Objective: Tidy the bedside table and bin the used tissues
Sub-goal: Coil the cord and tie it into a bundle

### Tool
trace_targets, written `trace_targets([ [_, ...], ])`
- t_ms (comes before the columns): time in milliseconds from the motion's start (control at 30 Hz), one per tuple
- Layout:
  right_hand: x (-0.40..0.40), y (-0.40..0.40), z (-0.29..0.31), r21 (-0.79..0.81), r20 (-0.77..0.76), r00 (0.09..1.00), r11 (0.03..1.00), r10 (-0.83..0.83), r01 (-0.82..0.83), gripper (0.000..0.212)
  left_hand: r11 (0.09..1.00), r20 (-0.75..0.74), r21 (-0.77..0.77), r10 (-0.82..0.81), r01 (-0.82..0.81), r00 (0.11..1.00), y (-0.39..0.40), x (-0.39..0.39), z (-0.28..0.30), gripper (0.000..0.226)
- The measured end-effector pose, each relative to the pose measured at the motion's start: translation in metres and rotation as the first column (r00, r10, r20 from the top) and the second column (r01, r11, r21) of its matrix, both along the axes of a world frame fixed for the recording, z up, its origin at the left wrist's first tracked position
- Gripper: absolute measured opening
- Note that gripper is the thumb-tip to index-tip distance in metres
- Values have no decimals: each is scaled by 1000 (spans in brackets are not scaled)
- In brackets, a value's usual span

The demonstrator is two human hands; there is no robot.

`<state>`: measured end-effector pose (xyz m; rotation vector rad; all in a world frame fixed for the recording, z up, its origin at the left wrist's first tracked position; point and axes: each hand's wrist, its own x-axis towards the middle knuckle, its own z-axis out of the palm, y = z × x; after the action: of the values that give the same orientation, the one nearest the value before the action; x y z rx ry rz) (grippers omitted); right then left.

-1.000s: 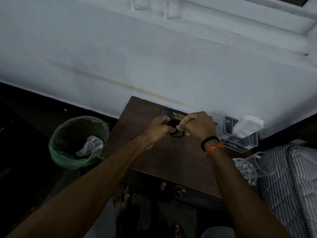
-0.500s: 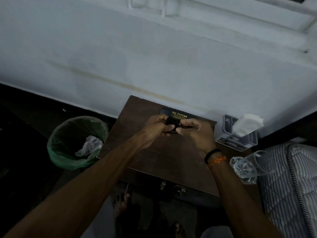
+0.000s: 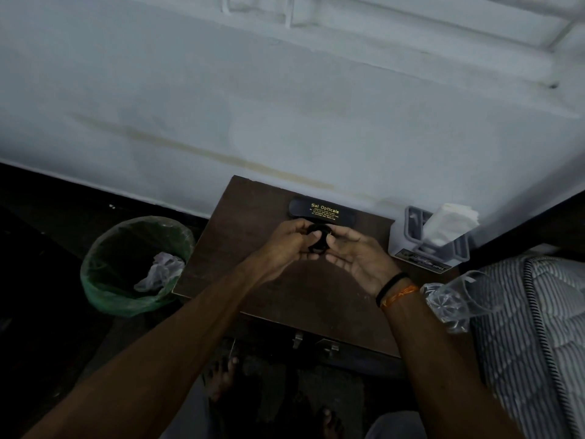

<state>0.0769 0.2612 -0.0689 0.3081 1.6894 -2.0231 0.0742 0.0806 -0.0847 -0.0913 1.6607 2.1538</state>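
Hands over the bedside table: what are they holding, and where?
Both the left hand and right hand pinch a small dark object by its opposite sides; its identity is unclear.

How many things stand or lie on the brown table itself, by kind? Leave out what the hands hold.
Black case: 1
Grey tissue holder: 1
Clear glass: 1
Total: 3

Small black object (image 3: 318, 240) half hidden by hands, unidentifiable; case's small print unreadable
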Motion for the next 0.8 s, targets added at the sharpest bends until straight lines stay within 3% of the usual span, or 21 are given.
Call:
trace_targets([
  [367, 12, 5, -13, 205, -156, 981, 968, -116, 147, 32, 983, 109, -159, 106, -88, 988, 21, -4, -16, 18],
  [633, 21, 41, -24, 272, -179, 961, 928, -210, 254, 32, 978, 83, -207, 42, -24, 996, 70, -6, -25, 14],
  [800, 29, 80, -48, 403, -206, 919, 827, -335, 392, 28, 950, 41, -306, -59, 69, 997, 113, -5, -35, 13],
])
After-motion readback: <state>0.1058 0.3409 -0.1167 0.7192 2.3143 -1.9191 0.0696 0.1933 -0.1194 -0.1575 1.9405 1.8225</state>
